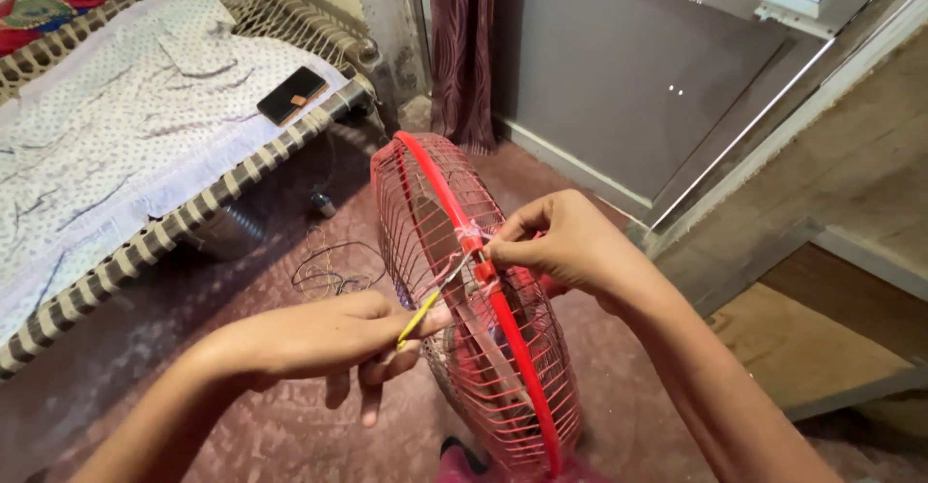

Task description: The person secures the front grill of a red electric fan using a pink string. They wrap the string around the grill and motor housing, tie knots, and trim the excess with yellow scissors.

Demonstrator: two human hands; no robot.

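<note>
A red wire fan guard [483, 328] stands on edge on the reddish floor [290, 435], just off the corner of a woven cot [145, 241]; its red rim band runs from the top down toward the person. The left hand [329, 343] has its grip pressed together around a thin yellow-handled tool [422, 315], thumb and forefinger pinching the handle, with the tip aimed up at the rim. The right hand [561, 246] pinches the rim where a clear wrap or tie sits, fingertips [498, 249] closed tight on the band. On the cot a pale dotted sheet [116, 125] carries a dark flat phone [291, 95] with a small orange patch, lying near the cot's corner. Loose thin wire [329, 270] is coiled on the floor beside the cot's edge. A grey panel [619, 77] and maroon curtain [462, 48] stand behind the guard.
</note>
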